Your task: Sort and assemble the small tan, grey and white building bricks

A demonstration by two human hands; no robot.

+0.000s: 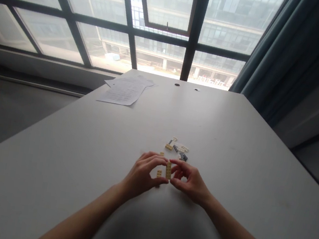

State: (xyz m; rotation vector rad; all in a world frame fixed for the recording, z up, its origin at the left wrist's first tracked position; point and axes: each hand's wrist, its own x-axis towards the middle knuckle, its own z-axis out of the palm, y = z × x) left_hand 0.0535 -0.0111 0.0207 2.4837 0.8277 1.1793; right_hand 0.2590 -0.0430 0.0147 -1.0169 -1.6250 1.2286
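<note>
A tan studded brick [168,170] is held upright between my two hands. My left hand [144,170] grips it from the left, with the thumb at its lower end and the fingers at its top. From the right, my right hand [190,181] has thumb and index finger at the same brick's ends, its other fingers curled. Another tan brick [159,173] shows between the left thumb and fingers, lower down. Just beyond the left fingertips, a small tan piece [161,154] is partly hidden.
Beyond my hands lies a loose group of pieces: a tan brick [169,147], white pieces [183,149] and dark grey pieces [183,156]. Paper sheets [123,91] rest at the far left of the white table [208,119]. Windows and a dark curtain [280,45] stand behind.
</note>
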